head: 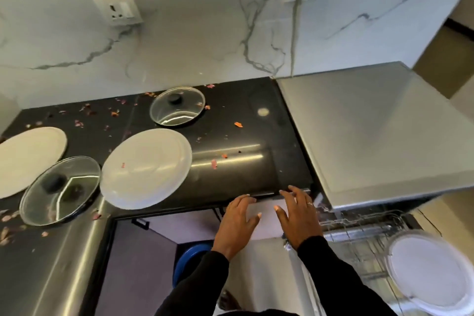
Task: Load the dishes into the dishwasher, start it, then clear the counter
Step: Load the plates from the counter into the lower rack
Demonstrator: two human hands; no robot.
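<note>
White plate (146, 168), glossy, one pink speck, lies on the table (243, 161); left hand (237, 224) and right hand (298, 215) at its edge, fingers (242, 201) released.

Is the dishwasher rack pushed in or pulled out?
Pulled out. The wire rack sticks out from under the steel dishwasher top toward the camera, and a white plate sits in it in plain view.

no text, label, brand or number can be read anywhere
</note>
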